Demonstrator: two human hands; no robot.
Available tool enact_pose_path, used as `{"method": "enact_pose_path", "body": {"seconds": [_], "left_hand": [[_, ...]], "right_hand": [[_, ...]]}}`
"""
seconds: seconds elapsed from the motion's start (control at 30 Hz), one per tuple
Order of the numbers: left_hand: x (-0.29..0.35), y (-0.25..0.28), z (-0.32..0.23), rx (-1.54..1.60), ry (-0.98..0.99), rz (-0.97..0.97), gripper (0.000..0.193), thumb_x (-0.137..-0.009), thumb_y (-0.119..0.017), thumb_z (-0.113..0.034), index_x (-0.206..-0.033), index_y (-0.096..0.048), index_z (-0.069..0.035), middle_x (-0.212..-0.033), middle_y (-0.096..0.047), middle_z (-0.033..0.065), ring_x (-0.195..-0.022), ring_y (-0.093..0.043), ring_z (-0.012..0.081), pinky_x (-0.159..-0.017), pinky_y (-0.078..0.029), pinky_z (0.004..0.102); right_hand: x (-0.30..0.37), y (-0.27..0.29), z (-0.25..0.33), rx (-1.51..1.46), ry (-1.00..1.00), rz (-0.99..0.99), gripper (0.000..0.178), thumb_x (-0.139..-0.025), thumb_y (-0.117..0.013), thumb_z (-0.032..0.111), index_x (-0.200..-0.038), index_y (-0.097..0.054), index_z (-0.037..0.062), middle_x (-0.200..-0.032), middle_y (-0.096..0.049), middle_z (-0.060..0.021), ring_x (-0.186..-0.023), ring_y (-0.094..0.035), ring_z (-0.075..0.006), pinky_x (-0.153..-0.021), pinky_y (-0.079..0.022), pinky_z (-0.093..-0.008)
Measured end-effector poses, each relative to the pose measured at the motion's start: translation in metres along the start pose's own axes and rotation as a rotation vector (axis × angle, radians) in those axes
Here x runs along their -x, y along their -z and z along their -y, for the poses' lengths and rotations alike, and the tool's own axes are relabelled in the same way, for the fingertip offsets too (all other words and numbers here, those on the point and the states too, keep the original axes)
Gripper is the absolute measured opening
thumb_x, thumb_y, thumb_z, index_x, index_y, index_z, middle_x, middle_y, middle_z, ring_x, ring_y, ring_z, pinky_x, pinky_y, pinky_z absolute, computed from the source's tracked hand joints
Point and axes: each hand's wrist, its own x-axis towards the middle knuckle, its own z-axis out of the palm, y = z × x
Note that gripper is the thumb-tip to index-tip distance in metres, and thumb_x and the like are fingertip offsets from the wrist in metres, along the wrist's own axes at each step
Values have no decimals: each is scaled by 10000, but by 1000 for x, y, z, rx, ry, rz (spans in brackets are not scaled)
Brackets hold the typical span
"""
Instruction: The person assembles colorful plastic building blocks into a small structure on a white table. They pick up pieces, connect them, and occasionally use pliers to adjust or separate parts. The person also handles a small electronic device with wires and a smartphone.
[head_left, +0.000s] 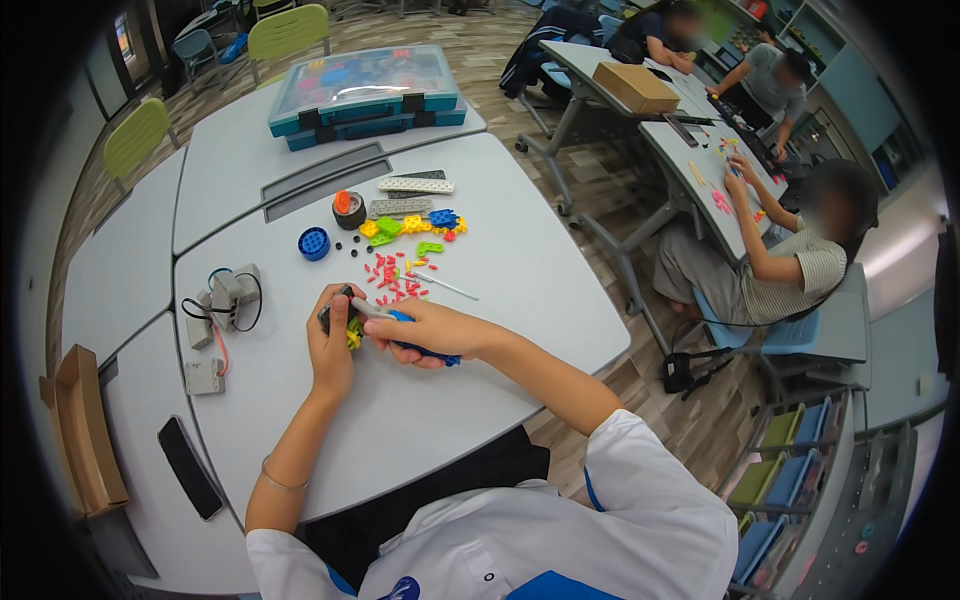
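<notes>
- Two sets of curled fingers: the right hand (428, 326) grips a blue-handled tool (402, 316) above the table (530, 270), its long axis slanting, grey end pointing up-left.
- Left hand (331, 352) closes around a dark piece (325, 318) at that end.
- Red pegs (387, 270) lie just beyond.
- Blue wheel (313, 243) farther off.

Looks like a classroom or maker space.
Has white, grey-edged tables (540, 300) pushed together, lime-green plastic chairs (288, 33) and a wood-look plank floor (553, 195); holds a teal plastic case with a clear lid (365, 83), loose red plastic building pieces (388, 268) and racked green and blue plastic bins (755, 482); seats a person in a striped top (815, 268) at another table.
</notes>
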Motion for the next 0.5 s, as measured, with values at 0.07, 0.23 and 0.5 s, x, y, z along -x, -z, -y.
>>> {"method": "enact_pose_path", "body": {"seconds": [0.07, 0.23, 0.5], "left_hand": [[-1, -1, 1, -11, 28, -18, 446, -1043, -449, -479, -1005, -571, -51, -696, -531, -11, -623, -459, 37, -556, -336, 210], [1, -9, -8, -68, 28, -68, 411, -1044, -467, -451, -997, -567, -55, -695, -524, -16, -620, -448, 39, -556, -337, 212], [-33, 48, 1, 119, -59, -422, 242, -1044, -499, -280, -916, -514, -74, -746, -463, 7, -644, -484, 88, -595, -399, 246]], "right_hand": [[0, -1, 0, 17, -2, -38, 398, -984, -551, 427, -830, -541, 60, -576, -486, 10, -377, -422, -60, -352, -328, -218], [0, 0, 0, 57, 22, -49, 379, -988, -549, 409, -839, -533, 61, -570, -478, 13, -379, -421, -62, -352, -318, -227], [15, 17, 13, 57, 40, -83, 377, -996, -541, 401, -834, -519, 61, -556, -458, 12, -368, -388, -54, -344, -294, -220]]}}
